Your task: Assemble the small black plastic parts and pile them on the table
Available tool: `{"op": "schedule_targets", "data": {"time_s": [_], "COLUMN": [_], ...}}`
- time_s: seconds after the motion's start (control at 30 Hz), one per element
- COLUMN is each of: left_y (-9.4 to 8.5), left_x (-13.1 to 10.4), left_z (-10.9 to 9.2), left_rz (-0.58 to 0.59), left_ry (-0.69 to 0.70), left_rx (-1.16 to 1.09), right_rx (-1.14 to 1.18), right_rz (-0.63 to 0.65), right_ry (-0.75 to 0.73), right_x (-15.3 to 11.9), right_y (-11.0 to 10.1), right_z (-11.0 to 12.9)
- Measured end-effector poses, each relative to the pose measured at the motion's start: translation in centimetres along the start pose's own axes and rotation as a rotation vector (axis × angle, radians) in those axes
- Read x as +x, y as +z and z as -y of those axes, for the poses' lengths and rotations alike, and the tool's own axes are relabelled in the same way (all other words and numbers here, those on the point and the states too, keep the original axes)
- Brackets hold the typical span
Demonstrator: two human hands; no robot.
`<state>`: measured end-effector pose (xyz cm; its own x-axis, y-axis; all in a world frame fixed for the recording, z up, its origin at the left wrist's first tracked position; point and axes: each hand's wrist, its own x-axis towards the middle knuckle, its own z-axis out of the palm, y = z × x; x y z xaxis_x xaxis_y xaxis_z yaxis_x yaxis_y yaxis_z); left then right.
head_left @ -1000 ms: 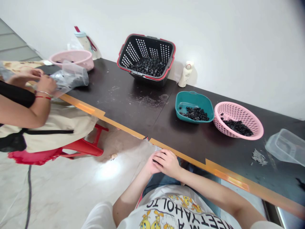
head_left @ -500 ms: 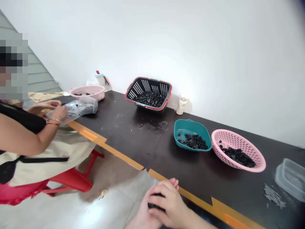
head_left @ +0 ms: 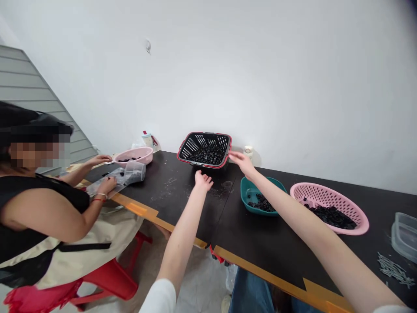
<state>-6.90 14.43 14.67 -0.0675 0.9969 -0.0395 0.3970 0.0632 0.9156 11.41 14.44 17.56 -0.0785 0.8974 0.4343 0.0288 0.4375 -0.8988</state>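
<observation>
Both arms reach forward over the dark table. Just in front of the black basket with red trim (head_left: pixel 205 164), my left hand (head_left: pixel 203 180) is open, palm up, fingers spread and with nothing in it. My right hand (head_left: pixel 241 161) is at the basket's right rim, fingers stretched out; whether the fingertips touch the rim I cannot tell. Inside the basket lie many small black round pieces (head_left: pixel 208 155). Below my right forearm stands a teal basin (head_left: pixel 246 204), partly covered by the arm, with similar black ring-like pieces (head_left: pixel 263 202) in it.
A pink colander (head_left: pixel 360 217) of black pieces stands right, beyond my right arm. Farther right are a clear plastic container (head_left: pixel 405 237) and thin grey sticks (head_left: pixel 394 269). A white bottle (head_left: pixel 248 152) stands behind. At left a co-worker (head_left: pixel 74 204) handles a clear bag (head_left: pixel 100 184) near a pink basin (head_left: pixel 150 156).
My hands were cupped together at the table's front edge around black pieces. Now they are apart, stretched forward to the basket, and show no pieces. The co-worker's hands have moved apart.
</observation>
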Motion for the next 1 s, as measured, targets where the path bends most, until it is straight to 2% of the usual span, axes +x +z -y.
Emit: {"op": "schedule_targets", "data": {"time_s": [0.1, 0.13, 0.2, 0.23, 0.27, 0.33, 0.43, 0.5, 0.57, 0.73, 0.83, 1.0], "left_y": [3.2, 4.3, 6.6, 7.6, 8.6, 10.4, 12.9, 14.9, 17.1, 22.1, 23.5, 24.4], "left_x": [-3.6, -4.8, -6.8, -7.6, -8.3, -8.9, -8.0, -6.3, -4.3, -0.4, 0.6, 0.9], "left_z": [5.6, 6.7, 7.8, 7.9, 7.7, 6.6, 3.9, 2.0, 0.4, -1.4, -1.5, -1.8], "left_rz": [0.004, 0.011, 0.051, 0.086, 0.120, 0.169, 0.198, 0.238, 0.284, 0.340, 0.386, 0.483], "left_ry": [-0.017, -0.015, 0.019, 0.046, 0.080, 0.159, 0.252, 0.275, 0.252, 0.163, 0.149, 0.178], "left_rx": [-0.295, -0.360, -0.425, -0.426, -0.413, -0.363, -0.237, -0.046, 0.114, 0.484, 0.663, 0.917], "right_rx": [-0.046, -0.098, -0.165, -0.211, -0.260, -0.321, -0.329, -0.311, -0.285, -0.274, -0.282, -0.235], "right_rz": [0.077, 0.166, 0.295, 0.293, 0.245, 0.067, -0.199, -0.306, -0.371, -0.402, -0.388, -0.394], "right_ry": [0.072, 0.113, 0.202, 0.251, 0.287, 0.344, 0.410, 0.423, 0.413, 0.335, 0.324, 0.316], "right_x": [-9.0, -12.2, -18.2, -21.1, -23.7, -28.5, -33.7, -35.6, -36.5, -36.3, -36.2, -35.9], "right_y": [-3.0, -4.2, -6.6, -7.9, -9.2, -11.7, -14.6, -15.7, -16.3, -16.4, -16.6, -16.7], "right_z": [-1.5, -2.0, -2.9, -3.3, -3.8, -4.7, -5.7, -6.0, -6.1, -6.5, -6.7, -6.6]}}
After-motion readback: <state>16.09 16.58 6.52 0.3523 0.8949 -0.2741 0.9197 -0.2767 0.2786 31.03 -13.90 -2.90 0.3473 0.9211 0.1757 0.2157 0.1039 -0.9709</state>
